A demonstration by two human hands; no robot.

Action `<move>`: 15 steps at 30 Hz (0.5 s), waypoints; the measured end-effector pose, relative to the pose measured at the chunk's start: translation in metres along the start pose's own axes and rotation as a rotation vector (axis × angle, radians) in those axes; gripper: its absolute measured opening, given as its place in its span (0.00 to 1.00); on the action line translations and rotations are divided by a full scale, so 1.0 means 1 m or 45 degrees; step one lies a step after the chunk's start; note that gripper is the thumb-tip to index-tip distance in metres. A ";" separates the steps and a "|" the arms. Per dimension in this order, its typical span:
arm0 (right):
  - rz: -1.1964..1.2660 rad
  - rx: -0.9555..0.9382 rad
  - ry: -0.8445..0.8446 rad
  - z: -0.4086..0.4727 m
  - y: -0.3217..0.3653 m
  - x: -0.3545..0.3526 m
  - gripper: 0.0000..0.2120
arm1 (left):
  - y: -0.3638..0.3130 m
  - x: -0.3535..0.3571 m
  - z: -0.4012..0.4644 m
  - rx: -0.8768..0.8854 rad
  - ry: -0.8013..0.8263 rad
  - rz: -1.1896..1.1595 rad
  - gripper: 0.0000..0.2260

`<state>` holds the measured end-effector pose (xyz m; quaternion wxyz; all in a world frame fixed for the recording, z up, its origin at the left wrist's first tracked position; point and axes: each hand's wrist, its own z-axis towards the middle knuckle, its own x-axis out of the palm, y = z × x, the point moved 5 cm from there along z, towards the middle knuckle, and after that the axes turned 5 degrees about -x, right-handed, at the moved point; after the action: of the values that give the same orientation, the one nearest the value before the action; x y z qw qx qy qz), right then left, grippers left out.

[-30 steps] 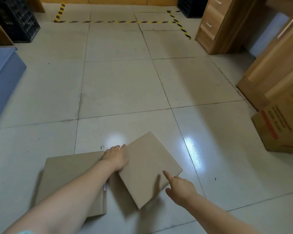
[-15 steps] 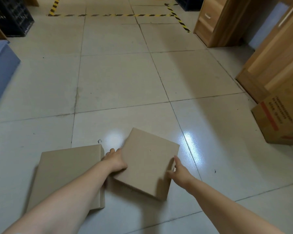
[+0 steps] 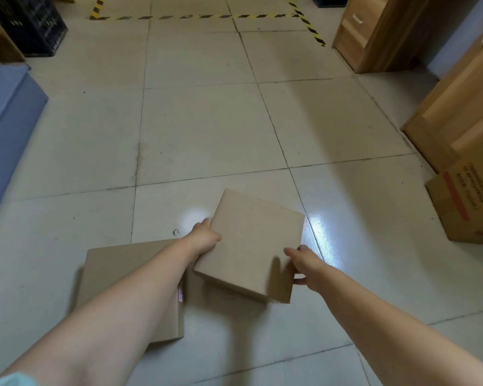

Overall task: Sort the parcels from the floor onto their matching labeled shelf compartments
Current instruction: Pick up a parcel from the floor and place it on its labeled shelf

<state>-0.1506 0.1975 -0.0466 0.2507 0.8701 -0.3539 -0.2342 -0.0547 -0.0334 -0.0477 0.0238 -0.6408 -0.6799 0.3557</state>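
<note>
A flat square cardboard parcel is held tilted just above the tiled floor, casting a shadow beneath. My left hand grips its left edge, and my right hand grips its right edge with the thumb on top. A second, larger flat cardboard parcel lies on the floor to the left, partly hidden under my left forearm, with a small label on its right side.
A cardboard box with red print stands at the right beside wooden cabinets. A blue-grey block is at the left, black crates behind it. Yellow-black tape marks the far floor.
My right hand, which was pointing beside the square parcel, has closed on its right edge. Both hands have turned the parcel and lifted it off the floor.
</note>
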 end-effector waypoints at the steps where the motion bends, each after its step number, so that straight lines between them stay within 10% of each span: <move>1: 0.020 -0.011 -0.016 -0.005 0.012 -0.001 0.08 | -0.006 -0.011 -0.002 -0.001 -0.042 0.004 0.25; 15: 0.132 -0.229 -0.121 -0.203 0.231 -0.064 0.14 | -0.148 -0.161 -0.200 0.018 0.045 -0.431 0.32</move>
<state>-0.1876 0.1549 0.2628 0.3225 0.8125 -0.3875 -0.2927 -0.0548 -0.0742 0.2456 0.0999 -0.5233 -0.7750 0.3400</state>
